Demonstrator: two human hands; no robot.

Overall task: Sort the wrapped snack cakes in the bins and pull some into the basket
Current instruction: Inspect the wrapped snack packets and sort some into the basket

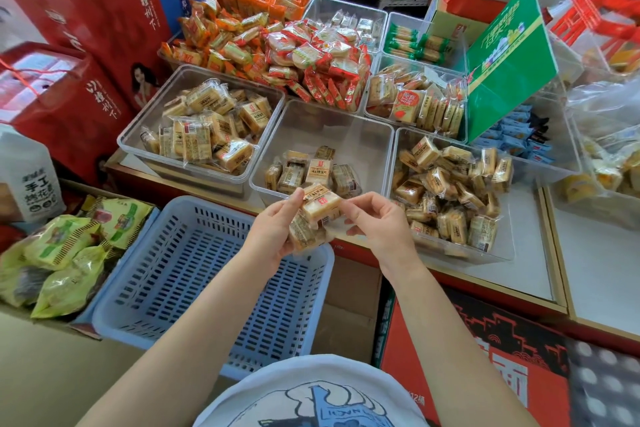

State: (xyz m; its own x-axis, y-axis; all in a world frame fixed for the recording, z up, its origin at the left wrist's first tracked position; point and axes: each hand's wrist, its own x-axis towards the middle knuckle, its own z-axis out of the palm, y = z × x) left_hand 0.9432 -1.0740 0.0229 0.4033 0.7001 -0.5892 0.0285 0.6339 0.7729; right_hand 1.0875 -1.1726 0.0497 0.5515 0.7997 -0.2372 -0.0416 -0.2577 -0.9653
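Item: wrapped snack cakes [313,215], a small handful, held in the air between both hands above the far right rim of the blue basket [145,291], just in front of the middle bin [322,121].

Position relative to hands: the top cake lies with its long axis running from lower left to upper right, pale face up with a printed label band across it. At least one more cake sits beneath it, lower in the left palm. The basket opening lies directly below and to the left of the cakes, so the drop is judged short and downward; the left hand [277,236] is the nearer one to it.

Left hand: palm turned up and inward, fingers curled round the lower cakes, thumb pressing on the upper cake's left end. Grasping.

Right hand [375,222]: raised from the right, thumb and forefinger pinching the wrapper at the upper cake's right end; remaining fingers loosely curled below. Grasping.

Forearms: both reach forward from the bottom edge, converging on the cakes.

Stock nearby: middle bin holds a few similar cakes at its near wall; left bin [138,128] and right bin [502,253] on the counter [526,270] are fuller.

Basket: no cakes visible inside. Judged an early stage of pulling.
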